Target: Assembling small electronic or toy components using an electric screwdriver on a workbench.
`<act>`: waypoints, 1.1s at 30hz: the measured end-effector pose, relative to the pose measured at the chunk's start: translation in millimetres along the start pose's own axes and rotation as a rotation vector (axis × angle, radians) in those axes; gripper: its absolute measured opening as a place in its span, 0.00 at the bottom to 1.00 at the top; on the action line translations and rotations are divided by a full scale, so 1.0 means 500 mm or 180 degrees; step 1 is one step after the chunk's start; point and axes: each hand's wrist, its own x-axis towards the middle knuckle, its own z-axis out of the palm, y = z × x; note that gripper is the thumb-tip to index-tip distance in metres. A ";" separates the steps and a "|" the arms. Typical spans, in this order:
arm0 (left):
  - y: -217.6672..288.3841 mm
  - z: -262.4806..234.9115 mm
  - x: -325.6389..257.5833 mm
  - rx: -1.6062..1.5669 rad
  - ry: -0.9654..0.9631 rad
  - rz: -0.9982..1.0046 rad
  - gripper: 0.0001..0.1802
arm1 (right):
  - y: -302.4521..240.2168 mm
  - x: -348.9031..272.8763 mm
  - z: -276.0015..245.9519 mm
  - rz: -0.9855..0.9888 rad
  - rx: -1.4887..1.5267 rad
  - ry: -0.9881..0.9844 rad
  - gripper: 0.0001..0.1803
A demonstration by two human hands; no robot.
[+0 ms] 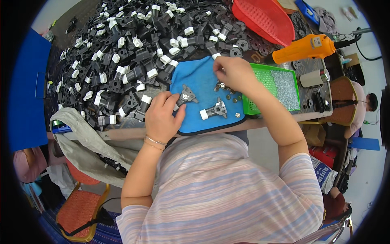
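Note:
My left hand (161,115) lies at the near left corner of a blue cloth (195,73). Its fingers close over the stem of a black plastic part (186,95), whose flanged head with a metal centre shows beyond the fingertips. A second black part with a white end (214,109) rests on the cloth to the right, apart from both hands. My right hand (235,74) is over the cloth's far right side with thumb and fingers pinched together; what they hold, if anything, is hidden. Beneath it lie several small metal bushings (221,85).
A large heap of black parts with white ends (134,57) covers the table's left and back. At right stand a green tray (252,106) of small silvery pieces, an orange power screwdriver (304,48) and a pale cylinder (313,78). A red basket (266,20) sits behind.

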 end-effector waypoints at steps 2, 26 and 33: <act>-0.004 0.001 -0.001 0.0000 -0.0010 0.0000 0.15 | -0.018 -0.008 -0.031 0.0048 0.0490 -0.0223 0.09; -0.002 0.000 -0.001 0.0024 -0.0051 -0.0026 0.14 | -0.046 -0.077 -0.042 0.0299 0.1543 -0.1354 0.17; 0.000 0.000 0.000 0.0085 -0.0011 0.0071 0.15 | -0.045 -0.082 -0.041 0.0340 0.1529 -0.1398 0.17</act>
